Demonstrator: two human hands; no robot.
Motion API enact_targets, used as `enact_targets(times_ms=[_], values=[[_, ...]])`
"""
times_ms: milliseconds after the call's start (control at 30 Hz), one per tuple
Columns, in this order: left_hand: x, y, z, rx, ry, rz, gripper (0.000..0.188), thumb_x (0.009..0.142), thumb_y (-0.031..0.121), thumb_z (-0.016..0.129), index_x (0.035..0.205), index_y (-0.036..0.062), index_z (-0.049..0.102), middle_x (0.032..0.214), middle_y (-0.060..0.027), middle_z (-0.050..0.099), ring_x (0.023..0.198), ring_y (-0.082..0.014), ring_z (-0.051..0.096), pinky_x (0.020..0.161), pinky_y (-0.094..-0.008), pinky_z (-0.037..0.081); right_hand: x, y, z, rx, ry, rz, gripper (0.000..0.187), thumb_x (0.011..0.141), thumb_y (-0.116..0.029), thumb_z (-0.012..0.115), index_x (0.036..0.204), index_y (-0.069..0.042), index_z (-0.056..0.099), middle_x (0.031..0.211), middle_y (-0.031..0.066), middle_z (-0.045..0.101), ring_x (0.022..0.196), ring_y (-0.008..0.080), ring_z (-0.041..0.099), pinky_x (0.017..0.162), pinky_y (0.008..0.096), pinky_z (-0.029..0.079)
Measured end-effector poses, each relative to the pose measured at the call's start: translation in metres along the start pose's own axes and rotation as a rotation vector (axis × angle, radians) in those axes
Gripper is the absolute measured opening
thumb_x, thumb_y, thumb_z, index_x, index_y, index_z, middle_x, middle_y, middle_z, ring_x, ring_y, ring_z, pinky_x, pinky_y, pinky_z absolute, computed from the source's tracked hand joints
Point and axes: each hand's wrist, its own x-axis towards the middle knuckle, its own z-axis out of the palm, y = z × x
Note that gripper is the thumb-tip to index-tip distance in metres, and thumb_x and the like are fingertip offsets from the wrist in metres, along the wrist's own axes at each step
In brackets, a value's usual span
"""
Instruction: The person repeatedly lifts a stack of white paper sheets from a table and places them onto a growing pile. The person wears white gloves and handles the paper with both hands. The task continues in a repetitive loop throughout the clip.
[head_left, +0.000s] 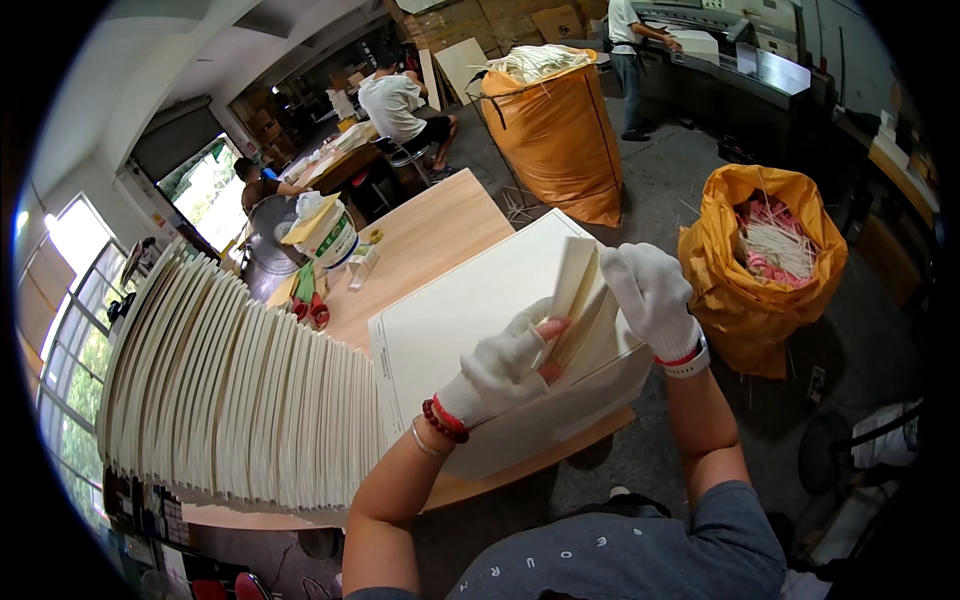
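Observation:
My left hand (508, 368), in a white knit glove with bare thumb and fingertips showing, pinches a folded strip of off-white card (572, 282). The strip stands tilted above a stack of large white printed sheets (470, 290). At the strip's upper right, my right hand (652, 296) is closed, also gloved; what lies inside its curled fingers is hidden. To the left, a long fanned row of white folded sheets (240, 390) leans over the table and touches the flat stack.
The wooden table (440, 225) bears a white bucket (328, 235), red-handled scissors (318, 312) and tape. Two orange sacks of paper scraps, one tall (555, 140) and one lower (765, 330), stand beyond and right. A fan (268, 235) is behind the bucket. Several people work farther off.

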Motion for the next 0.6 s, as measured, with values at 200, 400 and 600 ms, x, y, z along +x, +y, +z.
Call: enact_targets(times_ms=[200,400,600], values=[[0.005,0.006,-0.013,0.012,-0.327,-0.277,0.054,0.079,0.002,0.075,0.129,0.0075,0.056,0.112,-0.0105,0.062,0.101,-0.0233,0.060,0.089,-0.0288,0.048,0.009,-0.006,-0.007,0.028,-0.107,0.120,0.030,0.078,0.003,0.065,0.107,0.003,0.059,0.071,0.0085,0.052,0.059,0.0228,0.056,0.049,0.0335,0.045],[-0.002,-0.006,0.001,0.011,-0.059,-0.057,0.057,0.075,0.000,0.078,0.127,0.0072,0.055,0.118,-0.0113,0.059,0.104,-0.0235,0.060,0.090,-0.0284,0.048,0.011,-0.009,-0.006,-0.132,0.006,0.060,0.020,0.083,-0.005,0.062,0.101,0.003,0.058,0.066,0.0088,0.049,0.056,0.0247,0.054,0.048,0.0347,0.042],[-0.003,-0.005,0.000,0.122,-0.129,-0.065,0.058,0.076,-0.007,0.073,0.129,0.0071,0.055,0.121,-0.0127,0.058,0.108,-0.0233,0.060,0.087,-0.0282,0.050,0.008,-0.003,-0.007,0.260,-0.123,0.288,0.018,0.085,-0.004,0.061,0.101,0.004,0.058,0.066,0.0089,0.049,0.055,0.0237,0.051,0.047,0.0351,0.040]])
